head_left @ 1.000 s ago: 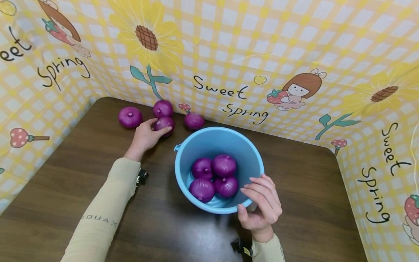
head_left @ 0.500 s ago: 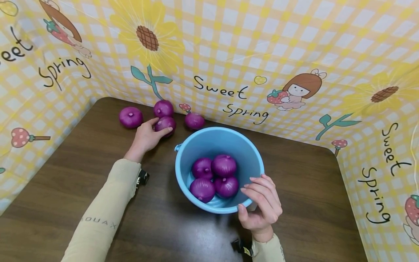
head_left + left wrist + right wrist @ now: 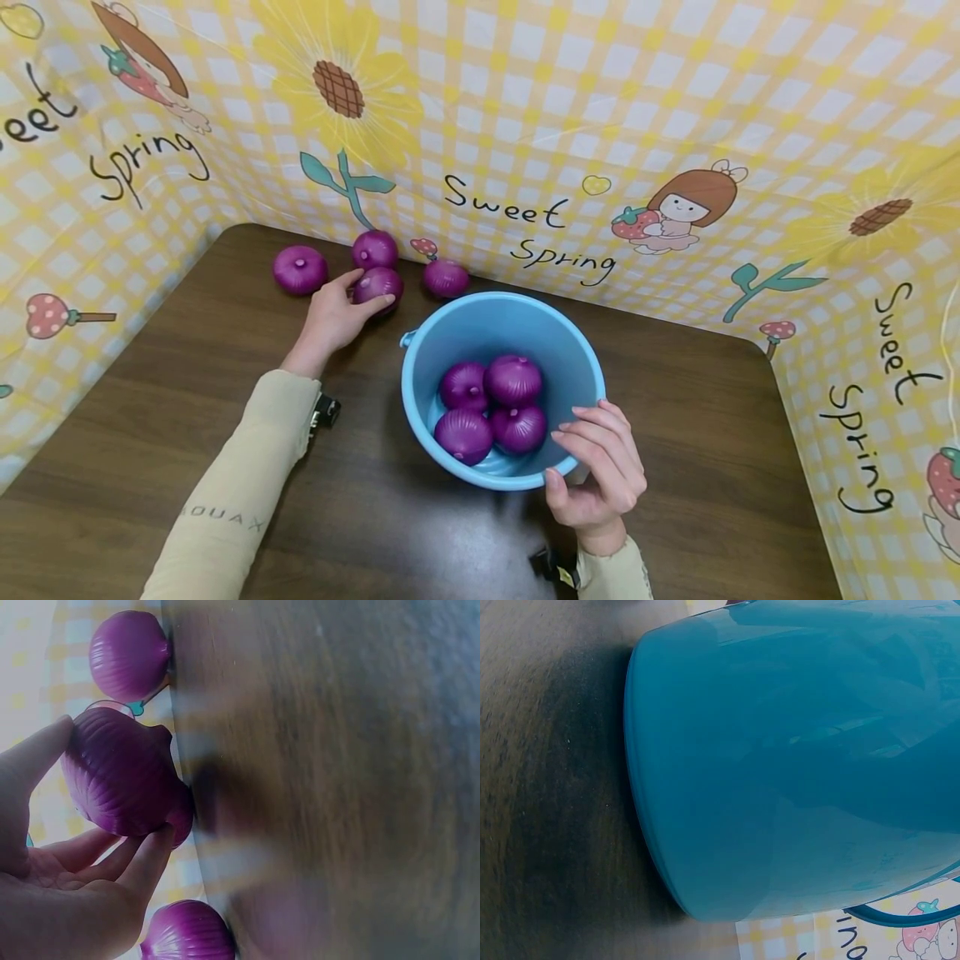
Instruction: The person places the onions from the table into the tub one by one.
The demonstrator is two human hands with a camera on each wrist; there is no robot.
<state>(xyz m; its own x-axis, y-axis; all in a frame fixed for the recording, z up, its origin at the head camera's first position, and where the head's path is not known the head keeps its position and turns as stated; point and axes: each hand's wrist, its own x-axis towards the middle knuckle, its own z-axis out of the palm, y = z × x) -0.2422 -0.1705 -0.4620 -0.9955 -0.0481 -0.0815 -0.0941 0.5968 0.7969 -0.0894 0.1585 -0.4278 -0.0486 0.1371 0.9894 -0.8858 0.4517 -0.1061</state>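
Observation:
My left hand (image 3: pixel 333 315) grips a purple onion (image 3: pixel 378 287) at the back left of the table, thumb on one side and fingers on the other. In the left wrist view, the same onion (image 3: pixel 116 772) sits between thumb and fingers, partly covering another onion (image 3: pixel 182 817) behind it. A blue bucket (image 3: pixel 502 306) stands upright at the middle, with several purple onions (image 3: pixel 513 380) lying on its bottom. At the bucket's right front, my right hand (image 3: pixel 600 467) holds the rim, fingertips over the edge. Only the bucket's outer wall (image 3: pixel 780 772) fills the right wrist view; the hand is hidden there.
Three more onions lie along the back edge: one at the left (image 3: pixel 300 269), one behind the held onion (image 3: pixel 374 249), and one behind the bucket (image 3: pixel 446 277). A yellow checked cloth (image 3: pixel 480 108) walls in the brown wooden table (image 3: pixel 697 400) at the back and sides.

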